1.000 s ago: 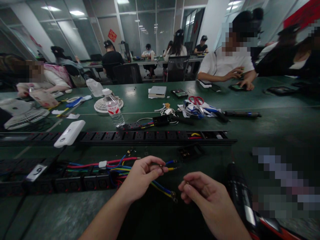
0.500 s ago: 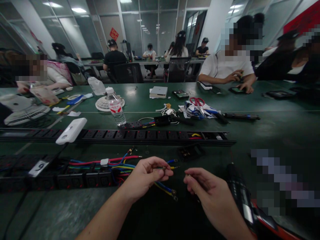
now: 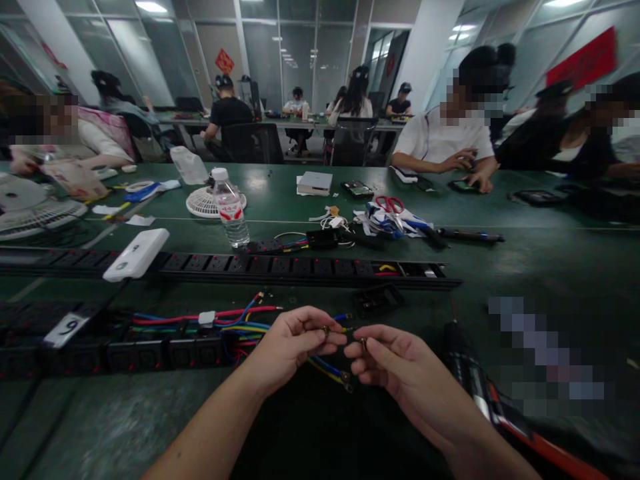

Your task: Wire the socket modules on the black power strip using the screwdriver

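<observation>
My left hand [image 3: 300,340] pinches a small brass-coloured metal part [image 3: 327,329] between thumb and forefinger. Close to its right, my right hand [image 3: 395,360] holds another small brass-coloured metal part [image 3: 363,343] at its fingertips. Both parts are too small to name exactly. Behind and below the left hand run blue, yellow and red wires [image 3: 245,328] from a black socket strip [image 3: 145,355]. Ring-shaped terminals [image 3: 346,379] end some of the wires just under the hands. A black plastic socket housing [image 3: 377,298] lies beyond the right hand.
A long black power strip [image 3: 280,265] crosses the table, with a white box [image 3: 136,255] on it. A water bottle [image 3: 230,210], red-handled scissors [image 3: 389,205] and a fan [image 3: 197,201] stand or lie farther back. A power screwdriver [image 3: 470,373] lies at right. Co-workers sit opposite.
My right hand has moved left, closer to the left hand, and its metal part shows more plainly. The whole view has shifted slightly.
</observation>
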`<act>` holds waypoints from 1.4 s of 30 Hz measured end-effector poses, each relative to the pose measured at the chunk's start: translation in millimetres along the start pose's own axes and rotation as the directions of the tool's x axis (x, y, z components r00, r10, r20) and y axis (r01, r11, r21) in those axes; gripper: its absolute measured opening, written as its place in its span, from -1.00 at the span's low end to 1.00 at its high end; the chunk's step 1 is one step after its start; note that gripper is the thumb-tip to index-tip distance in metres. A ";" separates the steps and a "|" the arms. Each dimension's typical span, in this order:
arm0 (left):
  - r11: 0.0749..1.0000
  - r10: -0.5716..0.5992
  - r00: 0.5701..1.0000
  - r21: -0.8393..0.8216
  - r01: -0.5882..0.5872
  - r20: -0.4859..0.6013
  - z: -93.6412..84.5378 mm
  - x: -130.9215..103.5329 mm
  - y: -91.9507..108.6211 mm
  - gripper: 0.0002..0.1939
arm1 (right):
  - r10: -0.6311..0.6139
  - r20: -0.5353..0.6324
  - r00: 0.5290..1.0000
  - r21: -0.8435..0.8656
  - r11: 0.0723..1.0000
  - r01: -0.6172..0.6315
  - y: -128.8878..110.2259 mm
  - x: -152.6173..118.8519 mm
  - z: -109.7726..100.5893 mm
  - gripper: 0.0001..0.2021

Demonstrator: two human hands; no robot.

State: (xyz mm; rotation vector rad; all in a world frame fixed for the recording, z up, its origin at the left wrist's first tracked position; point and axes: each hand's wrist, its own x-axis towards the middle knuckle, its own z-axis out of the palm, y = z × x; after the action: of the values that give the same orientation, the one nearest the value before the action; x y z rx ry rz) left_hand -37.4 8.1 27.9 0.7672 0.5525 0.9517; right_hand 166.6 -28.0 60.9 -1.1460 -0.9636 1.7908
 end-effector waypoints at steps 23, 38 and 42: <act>0.984 -0.009 1.000 0.179 0.007 0.014 -6.5 2.1 -7.6 -0.79 | -0.065 0.025 0.998 -0.220 0.973 0.069 10.9 2.7 2.5 -0.63; 0.986 -0.068 0.997 0.155 0.064 0.020 -6.8 4.3 -11.6 -0.77 | -0.065 0.031 0.997 -0.442 0.894 0.072 2.5 2.3 7.9 -0.46; 0.984 -0.061 0.998 0.169 0.057 0.017 -4.9 3.4 -10.2 -0.76 | -0.100 0.021 0.995 -0.616 0.782 0.091 -9.5 -0.3 4.3 -0.61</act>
State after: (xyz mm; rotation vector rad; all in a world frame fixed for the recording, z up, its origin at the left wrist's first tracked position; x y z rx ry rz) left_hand -34.1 9.1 16.6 0.9069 0.6393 0.8478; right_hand 164.6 -25.2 70.7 -1.4603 -1.6472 1.4056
